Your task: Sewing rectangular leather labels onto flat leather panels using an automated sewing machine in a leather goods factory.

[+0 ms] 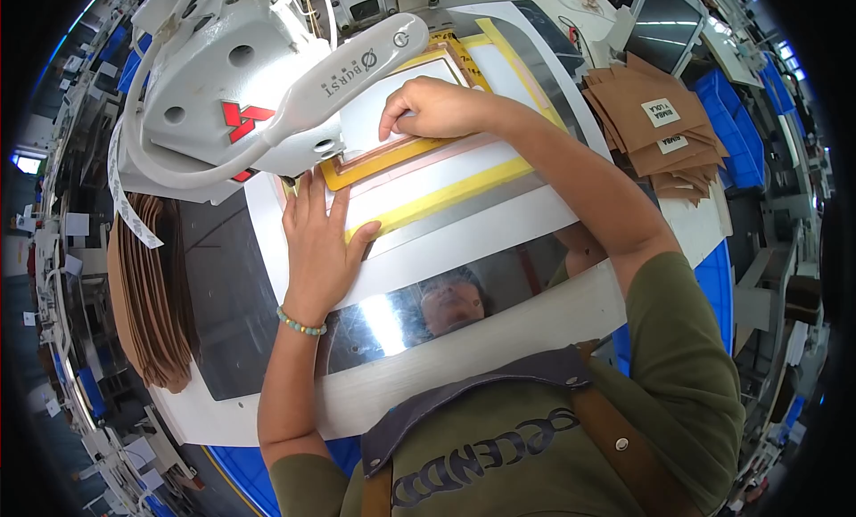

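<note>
A white sewing machine head (209,98) stands over the work at the upper left. Under it lies a flat white template (437,180) edged with yellow tape (455,194), bearing a yellow rectangular frame (383,164). My left hand (316,236) rests flat beside the frame's near left corner, fingers stretched and thumb spread on the template's edge. Across the frame reaches my right hand (437,109), its fingers curled and tips down on the white area inside. Whether those fingers pinch anything is hidden.
A pale grey elongated device (348,76) on a cable juts over the frame. Brown flat pieces (147,294) stand stacked at left; labelled brown pieces (655,116) pile up at right, near a blue bin (731,125) and a screen (667,27). A shiny metal plate (517,290) lies nearest me.
</note>
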### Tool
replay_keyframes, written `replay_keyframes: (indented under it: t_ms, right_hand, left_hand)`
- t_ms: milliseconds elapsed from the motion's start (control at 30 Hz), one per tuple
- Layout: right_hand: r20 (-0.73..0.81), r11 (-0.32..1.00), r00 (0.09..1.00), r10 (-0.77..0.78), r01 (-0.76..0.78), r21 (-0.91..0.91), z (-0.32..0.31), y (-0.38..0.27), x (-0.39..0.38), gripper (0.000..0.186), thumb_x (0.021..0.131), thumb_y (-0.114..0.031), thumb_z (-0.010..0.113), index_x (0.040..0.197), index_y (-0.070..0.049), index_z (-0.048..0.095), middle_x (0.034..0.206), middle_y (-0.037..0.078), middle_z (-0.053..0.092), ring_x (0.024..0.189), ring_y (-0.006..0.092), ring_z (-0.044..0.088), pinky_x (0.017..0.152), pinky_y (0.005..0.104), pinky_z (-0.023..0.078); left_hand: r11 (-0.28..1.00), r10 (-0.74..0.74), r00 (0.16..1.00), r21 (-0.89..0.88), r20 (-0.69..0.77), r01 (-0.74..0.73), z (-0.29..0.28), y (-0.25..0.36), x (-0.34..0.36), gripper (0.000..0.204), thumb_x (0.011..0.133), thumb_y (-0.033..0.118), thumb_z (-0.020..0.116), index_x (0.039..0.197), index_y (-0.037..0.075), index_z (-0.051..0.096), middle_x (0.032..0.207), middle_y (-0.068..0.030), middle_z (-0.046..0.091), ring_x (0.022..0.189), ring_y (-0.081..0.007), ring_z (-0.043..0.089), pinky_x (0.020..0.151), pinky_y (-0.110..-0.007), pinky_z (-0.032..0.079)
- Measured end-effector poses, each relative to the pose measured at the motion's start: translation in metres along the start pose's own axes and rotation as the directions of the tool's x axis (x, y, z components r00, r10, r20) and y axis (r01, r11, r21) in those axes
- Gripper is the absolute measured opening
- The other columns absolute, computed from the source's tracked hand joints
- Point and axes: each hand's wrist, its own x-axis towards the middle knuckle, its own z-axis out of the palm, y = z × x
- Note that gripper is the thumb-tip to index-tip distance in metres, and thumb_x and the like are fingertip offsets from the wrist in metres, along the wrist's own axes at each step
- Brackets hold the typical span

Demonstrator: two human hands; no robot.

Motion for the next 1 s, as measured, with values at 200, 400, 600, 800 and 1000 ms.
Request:
replay_keyframes:
  t_ms: [200, 400, 600, 800, 1000]
  right_hand:
    - [-0.015, 0.999, 0.999, -0.037, 0.038, 0.034, 0.009, 0.0, 0.003, 0.021, 0.103, -0.012, 0.065, 0.113, -0.007, 0.083, 0.109, 0.011, 0.077, 0.1, 0.0249, 0.071, 0.093, 0.0361, 0.054]
    - [0.009, 0.999, 0.999, -0.037, 0.037, 0.018, 0.006, -0.007, 0.002, 0.02, 0.101, -0.014, 0.068, 0.114, -0.007, 0.083, 0.112, 0.01, 0.08, 0.104, 0.0217, 0.072, 0.095, 0.0332, 0.054]
    - [-0.162, 0.982, 0.976, -0.146, 0.124, -0.143, -0.068, 0.019, -0.016, 0.015, 0.095, -0.013, 0.076, 0.106, -0.006, 0.083, 0.103, 0.007, 0.081, 0.1, 0.0172, 0.074, 0.09, 0.0302, 0.055]
    - [-0.057, 0.954, 0.998, -0.009, -0.009, -0.299, -0.07, 0.028, -0.036, 0.011, 0.086, -0.009, 0.076, 0.094, -0.006, 0.083, 0.089, 0.006, 0.08, 0.08, 0.018, 0.072, 0.073, 0.0339, 0.055]
    - [-0.05, 0.955, 0.999, 0.013, -0.028, -0.296, -0.067, 0.029, -0.047, 0.009, 0.084, -0.008, 0.077, 0.09, -0.005, 0.083, 0.083, 0.007, 0.079, 0.077, 0.0188, 0.073, 0.072, 0.034, 0.056]
  left_hand:
    - [1.0, 0.002, 1.0, -0.021, -0.021, -0.003, 0.002, 0.001, 0.004, 0.069, 0.107, 0.046, 0.06, 0.156, -0.001, 0.052, 0.17, -0.0307, 0.034, 0.161, -0.0475, 0.025, 0.13, -0.063, 0.016]
    - [1.0, 0.006, 1.0, -0.008, -0.027, -0.006, 0.002, -0.001, 0.003, 0.068, 0.106, 0.044, 0.062, 0.154, -0.002, 0.054, 0.169, -0.0311, 0.036, 0.16, -0.0478, 0.027, 0.13, -0.061, 0.018]
    - [1.0, 0.007, 0.999, 0.019, -0.035, -0.006, 0.002, 0.002, 0.004, 0.067, 0.104, 0.042, 0.066, 0.152, -0.003, 0.055, 0.168, -0.0314, 0.038, 0.159, -0.0477, 0.03, 0.13, -0.059, 0.021]
    - [1.0, -0.001, 0.999, -0.003, -0.032, 0.001, 0.005, -0.003, 0.001, 0.067, 0.105, 0.041, 0.065, 0.155, -0.002, 0.052, 0.17, -0.0312, 0.034, 0.162, -0.0461, 0.024, 0.13, -0.059, 0.019]
    - [1.0, 0.02, 0.999, -0.007, -0.042, -0.02, 0.005, -0.002, 0.001, 0.067, 0.106, 0.041, 0.063, 0.154, -0.004, 0.052, 0.17, -0.0315, 0.033, 0.162, -0.0468, 0.024, 0.13, -0.058, 0.02]
